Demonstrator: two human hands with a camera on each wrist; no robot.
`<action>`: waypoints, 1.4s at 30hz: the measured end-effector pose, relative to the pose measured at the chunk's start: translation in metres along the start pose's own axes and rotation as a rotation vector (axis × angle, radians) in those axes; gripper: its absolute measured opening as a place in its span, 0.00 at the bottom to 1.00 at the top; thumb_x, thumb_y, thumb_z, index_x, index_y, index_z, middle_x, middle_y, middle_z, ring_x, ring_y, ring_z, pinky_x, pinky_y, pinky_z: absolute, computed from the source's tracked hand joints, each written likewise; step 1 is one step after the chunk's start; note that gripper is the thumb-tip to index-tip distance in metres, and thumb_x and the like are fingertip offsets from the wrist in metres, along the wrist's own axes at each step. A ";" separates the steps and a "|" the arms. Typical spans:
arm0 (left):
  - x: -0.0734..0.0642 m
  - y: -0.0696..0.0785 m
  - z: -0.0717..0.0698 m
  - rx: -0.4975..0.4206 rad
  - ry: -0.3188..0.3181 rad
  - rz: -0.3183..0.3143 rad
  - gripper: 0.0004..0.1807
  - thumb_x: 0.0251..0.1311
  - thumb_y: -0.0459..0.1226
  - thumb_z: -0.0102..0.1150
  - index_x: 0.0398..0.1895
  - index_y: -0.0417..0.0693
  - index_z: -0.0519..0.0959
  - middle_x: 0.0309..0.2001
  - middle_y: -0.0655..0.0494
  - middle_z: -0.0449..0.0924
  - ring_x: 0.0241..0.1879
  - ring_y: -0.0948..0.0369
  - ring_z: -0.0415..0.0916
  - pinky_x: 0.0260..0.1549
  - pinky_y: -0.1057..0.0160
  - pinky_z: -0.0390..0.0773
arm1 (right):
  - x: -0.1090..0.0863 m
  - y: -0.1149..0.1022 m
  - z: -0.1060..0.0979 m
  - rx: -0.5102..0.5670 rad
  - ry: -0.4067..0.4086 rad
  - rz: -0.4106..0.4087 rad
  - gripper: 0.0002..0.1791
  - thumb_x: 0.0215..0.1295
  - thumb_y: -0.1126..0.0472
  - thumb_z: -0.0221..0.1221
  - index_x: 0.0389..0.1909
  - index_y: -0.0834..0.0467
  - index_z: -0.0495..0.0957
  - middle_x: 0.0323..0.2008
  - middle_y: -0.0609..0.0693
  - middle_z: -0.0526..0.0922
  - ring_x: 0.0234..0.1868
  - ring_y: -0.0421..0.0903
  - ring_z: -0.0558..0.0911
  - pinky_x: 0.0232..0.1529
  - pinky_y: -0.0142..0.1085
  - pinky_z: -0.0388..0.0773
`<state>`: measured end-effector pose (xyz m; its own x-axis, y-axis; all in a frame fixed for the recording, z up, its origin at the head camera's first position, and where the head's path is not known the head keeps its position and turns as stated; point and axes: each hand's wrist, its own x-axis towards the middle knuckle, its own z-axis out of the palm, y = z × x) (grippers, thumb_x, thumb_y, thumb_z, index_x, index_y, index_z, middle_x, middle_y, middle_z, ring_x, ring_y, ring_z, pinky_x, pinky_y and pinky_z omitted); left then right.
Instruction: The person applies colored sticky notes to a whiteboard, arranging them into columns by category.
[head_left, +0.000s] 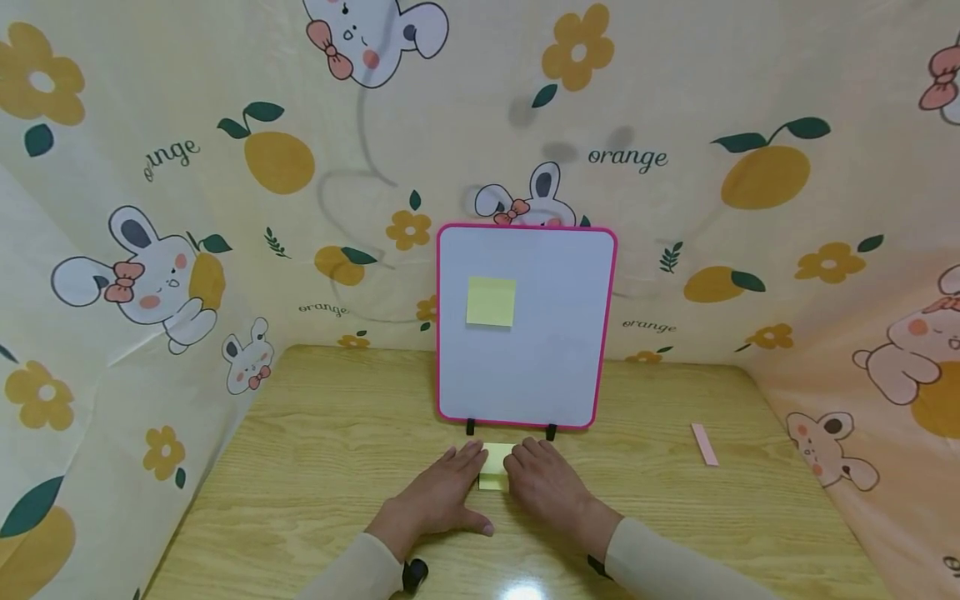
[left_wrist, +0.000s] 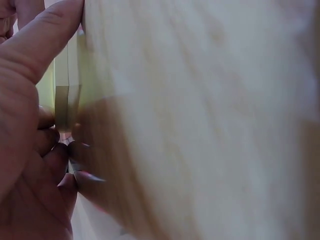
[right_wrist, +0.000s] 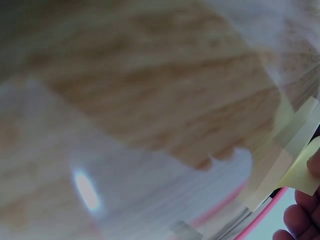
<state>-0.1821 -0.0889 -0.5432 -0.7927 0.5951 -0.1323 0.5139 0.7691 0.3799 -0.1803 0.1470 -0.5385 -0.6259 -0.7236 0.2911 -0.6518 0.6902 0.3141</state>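
A pad of pale yellow sticky notes (head_left: 492,482) lies on the table just before the whiteboard. My left hand (head_left: 442,492) rests at its left side, fingers fairly straight and touching that edge, thumb spread apart. On the other side, my right hand (head_left: 551,487) pinches the top sticky note (head_left: 496,458). In the right wrist view that sheet (right_wrist: 301,172) bends up from the thick pad (right_wrist: 277,162) at the fingers. The left wrist view has the pad's side (left_wrist: 65,100) near the left fingers. Some fingertips are hidden.
A whiteboard (head_left: 536,358) with a pink frame stands upright on black feet, a yellow sticky note (head_left: 491,302) on its upper left. A pink paper strip (head_left: 704,445) lies to the right on the wooden table (head_left: 322,467). Patterned cloth (head_left: 660,75) encloses the back and sides.
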 end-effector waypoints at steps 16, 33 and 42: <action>-0.008 -0.001 -0.009 0.001 0.027 0.027 0.63 0.58 0.65 0.71 0.85 0.40 0.52 0.85 0.46 0.50 0.85 0.52 0.48 0.83 0.50 0.54 | 0.001 0.004 0.006 0.026 0.035 0.018 0.12 0.63 0.61 0.66 0.30 0.54 0.70 0.28 0.44 0.71 0.33 0.43 0.68 0.34 0.33 0.67; -0.046 0.014 -0.007 0.066 0.031 0.089 0.49 0.69 0.62 0.61 0.83 0.44 0.60 0.83 0.49 0.57 0.83 0.52 0.55 0.81 0.50 0.61 | 0.012 0.011 0.001 0.077 0.102 0.097 0.11 0.65 0.60 0.66 0.31 0.56 0.73 0.29 0.47 0.75 0.35 0.47 0.74 0.35 0.36 0.73; -0.038 0.024 -0.002 0.153 0.023 0.175 0.49 0.70 0.65 0.56 0.83 0.44 0.61 0.84 0.50 0.56 0.84 0.53 0.53 0.81 0.54 0.60 | 0.014 0.011 0.003 0.112 0.090 0.125 0.11 0.65 0.60 0.67 0.31 0.55 0.73 0.30 0.47 0.75 0.35 0.47 0.74 0.36 0.37 0.75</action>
<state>-0.1401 -0.0933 -0.5267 -0.6934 0.7184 -0.0551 0.6865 0.6820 0.2521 -0.1973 0.1446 -0.5340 -0.6677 -0.6262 0.4025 -0.6180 0.7677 0.1692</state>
